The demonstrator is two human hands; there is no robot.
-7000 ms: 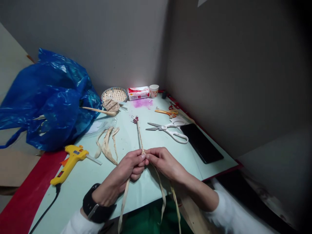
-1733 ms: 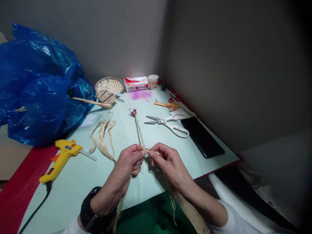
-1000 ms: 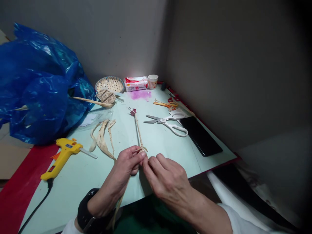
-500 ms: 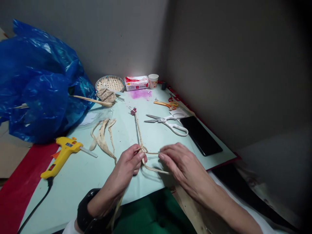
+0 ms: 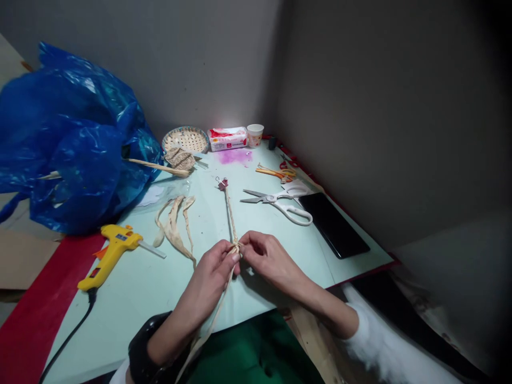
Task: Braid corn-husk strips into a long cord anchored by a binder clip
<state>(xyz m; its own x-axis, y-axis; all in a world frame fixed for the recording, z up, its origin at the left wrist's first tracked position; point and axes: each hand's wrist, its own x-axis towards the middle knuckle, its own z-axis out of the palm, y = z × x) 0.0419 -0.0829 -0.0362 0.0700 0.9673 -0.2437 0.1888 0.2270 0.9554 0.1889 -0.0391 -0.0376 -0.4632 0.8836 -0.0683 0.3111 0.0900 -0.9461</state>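
Observation:
A thin braid (image 5: 231, 213) of pale, dry plant fibre runs toward me from a dark red binder clip (image 5: 223, 184) on the table. My left hand (image 5: 214, 269) pinches the braid's near end between thumb and fingers. At the same spot, my right hand (image 5: 266, 258) is closed with its fingertips against the strands; which strand they grip is hard to make out. A long loose strand (image 5: 218, 314) hangs from the braid past my left wrist toward my lap. Left of my hands lie loose dried fibre strips (image 5: 174, 229).
On the left are a yellow glue gun (image 5: 112, 250) and a large blue plastic bag (image 5: 80, 144). White-handled scissors (image 5: 276, 199) and a black phone (image 5: 334, 224) lie to the right. A woven basket (image 5: 186, 138), tissue pack (image 5: 228, 138) and paper cup (image 5: 255, 135) stand at the back.
My right hand has moved left, in from the strand ends to the braid beside my left hand. The strands that stretched rightward no longer show there. My left hand keeps its pinch.

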